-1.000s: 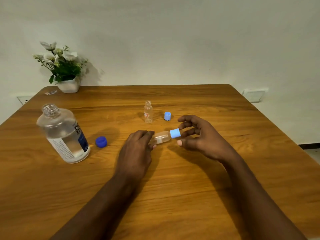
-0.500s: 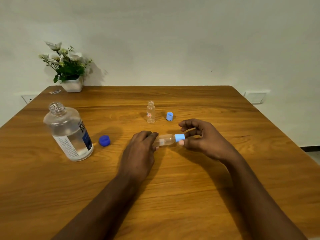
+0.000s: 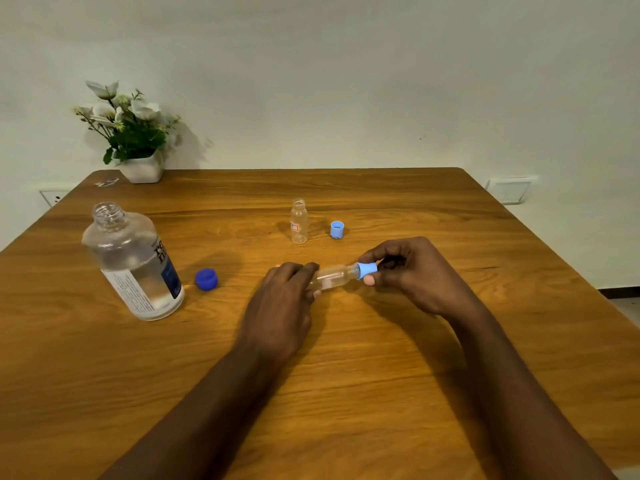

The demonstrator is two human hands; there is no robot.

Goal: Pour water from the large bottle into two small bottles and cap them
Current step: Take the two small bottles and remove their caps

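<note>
I hold one small bottle (image 3: 332, 277) low over the table (image 3: 346, 393), in front of me, between my two hands; whether it touches the wood I cannot tell. It lies almost flat. Its long axis runs from left to right, with the right end a little raised. My left hand (image 3: 280, 306) grips the bottom end, the fingers (image 3: 301, 270) curled around the body. My right hand (image 3: 412, 271) pinches the light blue cap (image 3: 367, 270) on the neck, thumb below and the others above.

So the cap points toward my right hand, and I judge that the next turn must go around this left-right axis: the right side twists, the left side holds the body against rolling. I cannot tell if the cap is already tight.

The second small bottle (image 3: 299, 221) stands open farther back, with a loose cap (image 3: 337, 230) just beside it, on the side of my right hand. The large bottle (image 3: 133, 261) stands open well to the left, with its dark blue cap (image 3: 206, 279) near it.
</note>
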